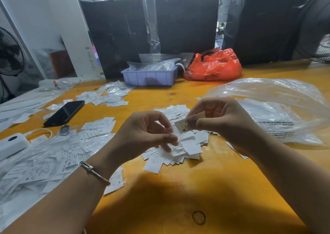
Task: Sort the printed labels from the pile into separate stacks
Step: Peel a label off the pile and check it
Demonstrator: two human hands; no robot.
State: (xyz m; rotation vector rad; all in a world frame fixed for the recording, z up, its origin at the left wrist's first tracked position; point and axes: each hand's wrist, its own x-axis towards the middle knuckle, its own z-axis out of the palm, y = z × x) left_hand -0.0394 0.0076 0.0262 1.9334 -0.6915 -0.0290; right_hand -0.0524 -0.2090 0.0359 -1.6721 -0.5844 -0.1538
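Observation:
A loose pile of small white printed labels (189,148) lies on the yellow table (178,189) in front of me. My right hand (221,119) pinches one label marked M (181,125) between thumb and fingers, held just above the pile. My left hand (142,133) hovers over the pile's left side, its thumb and fingers pinching a white label (179,137) at the pile's top. Sorted labels in clear sleeves (53,155) spread across the table's left, with more stacks (109,98) farther back.
A black phone (65,112) and a white power bank (10,144) lie at the left. A large clear plastic bag (278,109) covers the right side. A blue tray (150,76) and a red plastic bag (214,66) stand at the back, before black wrapped bundles.

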